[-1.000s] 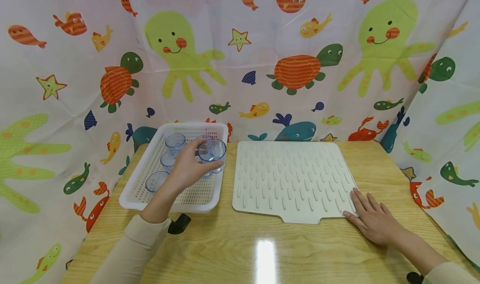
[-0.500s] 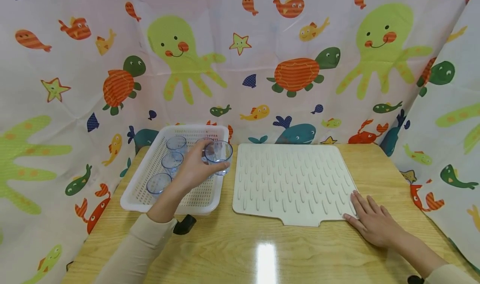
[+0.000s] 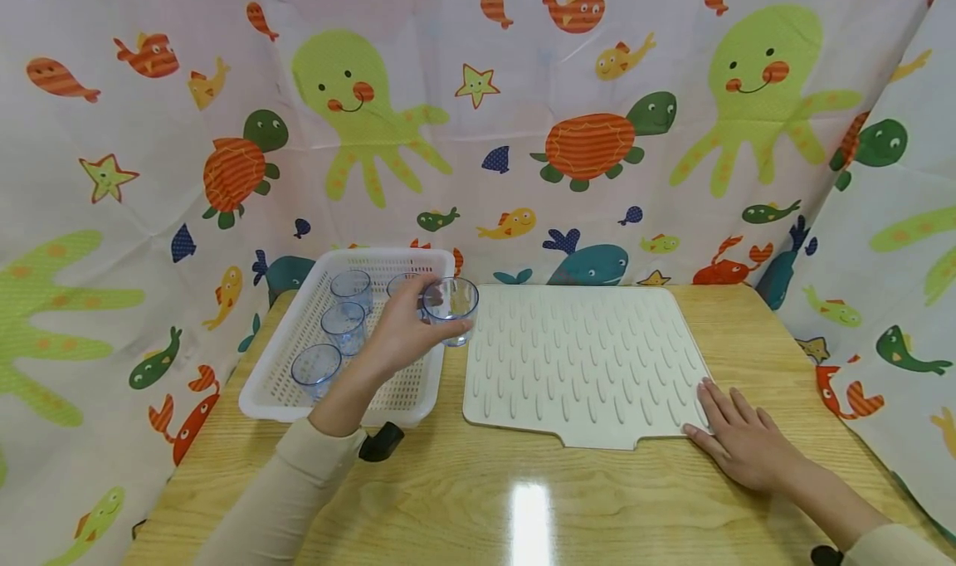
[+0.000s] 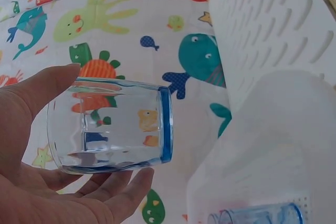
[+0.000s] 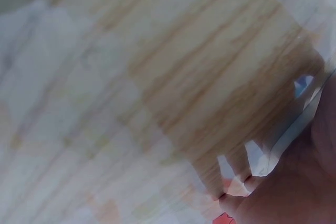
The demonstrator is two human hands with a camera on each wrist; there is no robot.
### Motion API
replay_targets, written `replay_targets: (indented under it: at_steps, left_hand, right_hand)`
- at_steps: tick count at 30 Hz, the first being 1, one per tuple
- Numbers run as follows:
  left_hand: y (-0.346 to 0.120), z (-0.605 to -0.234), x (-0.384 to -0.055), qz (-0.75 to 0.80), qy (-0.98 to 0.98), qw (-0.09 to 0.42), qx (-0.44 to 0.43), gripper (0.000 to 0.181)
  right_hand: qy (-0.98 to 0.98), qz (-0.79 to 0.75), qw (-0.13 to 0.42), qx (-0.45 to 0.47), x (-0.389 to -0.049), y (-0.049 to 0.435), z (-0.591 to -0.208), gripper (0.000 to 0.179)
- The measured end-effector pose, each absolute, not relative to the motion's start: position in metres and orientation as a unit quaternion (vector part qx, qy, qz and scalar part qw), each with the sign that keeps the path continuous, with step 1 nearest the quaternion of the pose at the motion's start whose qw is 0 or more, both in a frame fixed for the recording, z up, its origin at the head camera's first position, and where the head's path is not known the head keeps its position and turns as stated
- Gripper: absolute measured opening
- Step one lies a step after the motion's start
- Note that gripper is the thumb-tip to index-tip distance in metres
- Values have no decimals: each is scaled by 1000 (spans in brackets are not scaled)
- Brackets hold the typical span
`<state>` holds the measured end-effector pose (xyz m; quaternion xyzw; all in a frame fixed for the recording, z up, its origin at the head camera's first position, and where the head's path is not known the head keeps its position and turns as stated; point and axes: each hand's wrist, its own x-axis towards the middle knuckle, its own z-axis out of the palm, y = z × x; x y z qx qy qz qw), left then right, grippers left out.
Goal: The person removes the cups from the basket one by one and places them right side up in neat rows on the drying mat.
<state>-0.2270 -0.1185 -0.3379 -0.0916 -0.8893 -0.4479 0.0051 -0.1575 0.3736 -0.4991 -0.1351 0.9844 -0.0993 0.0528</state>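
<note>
My left hand (image 3: 403, 334) grips a clear drinking glass (image 3: 451, 302) with a blue rim, thumb on one side and fingers on the other. It holds the glass upright above the right edge of a white basket (image 3: 250, 396). In the left wrist view the glass (image 4: 110, 127) shows nothing inside. Several similar glasses, among them a near one (image 3: 316, 365), stand in the basket; one is partly hidden behind my hand. My right hand (image 3: 747, 441) rests with straight fingers at the right edge of a white ridged draining board (image 3: 582, 358), fingertips touching it.
The basket and board stand side by side on a wooden table (image 3: 448, 500), a narrow gap between them. A curtain (image 3: 478, 168) printed with sea animals hangs behind and along both sides.
My left hand has carried the glass to the right, from over the basket's inside to its right edge. The right hand stays in place.
</note>
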Motion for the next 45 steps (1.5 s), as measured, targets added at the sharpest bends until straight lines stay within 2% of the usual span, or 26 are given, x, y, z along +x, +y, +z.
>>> replay_targets:
  at_steps: [7, 13, 19, 34, 45]
  left_hand:
    - [-109, -338, -230, -447, -890, 7, -94, 84]
    - [-101, -337, -231, -453, -886, 4, -99, 89]
    - [-94, -338, -233, -464, -880, 9, -104, 87]
    - [-80, -341, -238, -473, -875, -10, -101, 89]
    - [-60, -341, -246, -498, -860, -26, -104, 81]
  right_hand:
    - [984, -104, 55, -131, -159, 373, -501, 80]
    - [984, -103, 59, -130, -158, 373, -499, 81]
    - [984, -101, 61, -132, -158, 372, -500, 81]
    - [985, -92, 61, -133, -158, 369, -502, 81]
    - [984, -95, 59, -135, -160, 372, -499, 81]
